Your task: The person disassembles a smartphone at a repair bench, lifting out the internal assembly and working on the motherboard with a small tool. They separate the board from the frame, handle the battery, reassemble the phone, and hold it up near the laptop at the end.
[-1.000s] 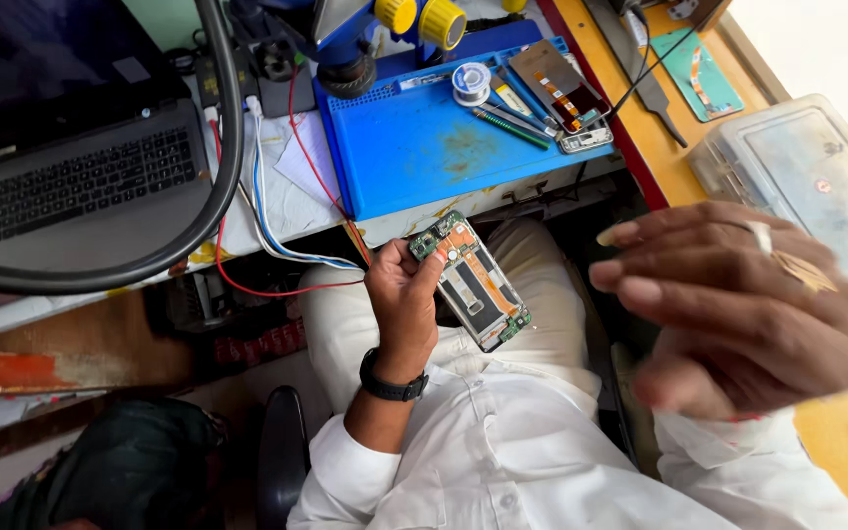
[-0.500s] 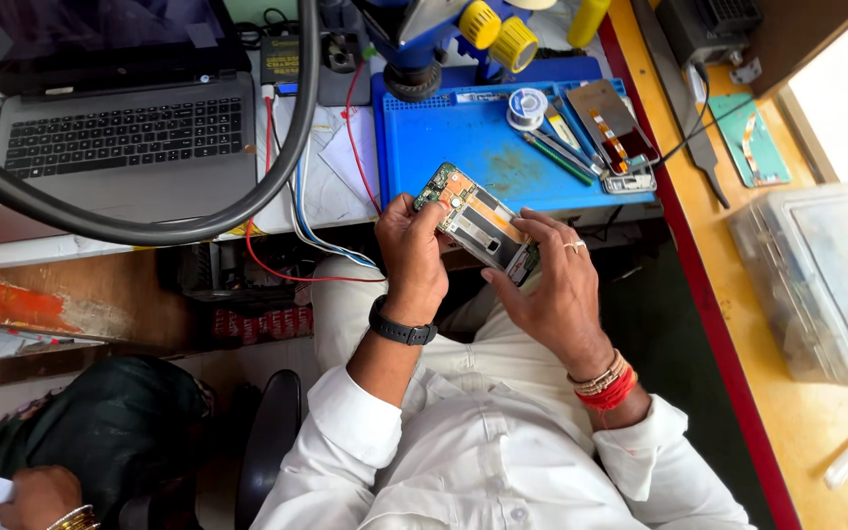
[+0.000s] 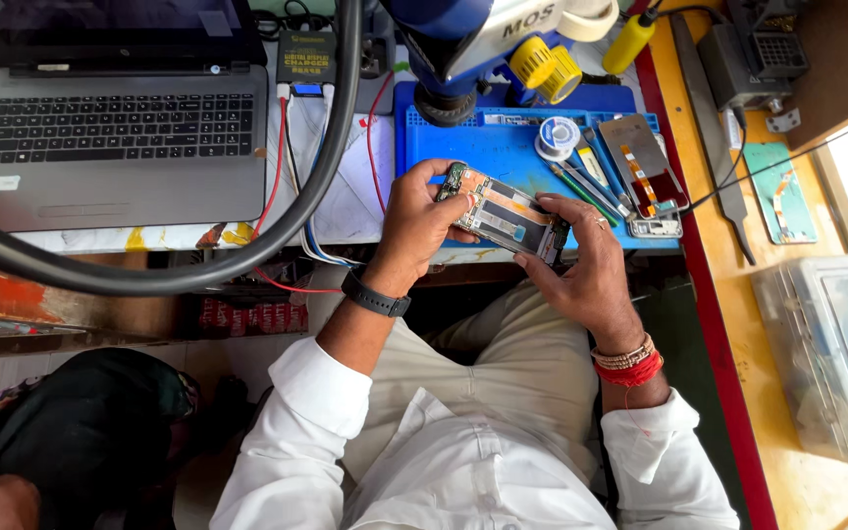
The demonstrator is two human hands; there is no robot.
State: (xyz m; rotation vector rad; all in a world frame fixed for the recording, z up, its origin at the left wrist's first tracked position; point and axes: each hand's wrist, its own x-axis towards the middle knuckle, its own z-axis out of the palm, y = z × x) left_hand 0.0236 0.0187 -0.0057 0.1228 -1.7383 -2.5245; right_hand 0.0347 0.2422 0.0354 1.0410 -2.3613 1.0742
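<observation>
An opened phone (image 3: 503, 214) with its back removed, showing circuit board and battery bay, is held between both hands above the front edge of a blue work mat (image 3: 483, 152). My left hand (image 3: 416, 228) grips its left end, thumb over the board. My right hand (image 3: 581, 257) holds the right end, fingers curled under it. A black band sits on my left wrist, red threads and beads on the right.
A grey laptop (image 3: 115, 147) sits at the left of the bench. A thick black hose (image 3: 247, 250) and red and blue wires cross the bench. A solder reel (image 3: 556, 135), tweezers and a phone frame (image 3: 645, 172) lie on the mat. A clear plastic box (image 3: 826, 353) stands right.
My right hand came down from near the camera and took hold of the phone's right end. Both hands lifted the phone toward the blue mat.
</observation>
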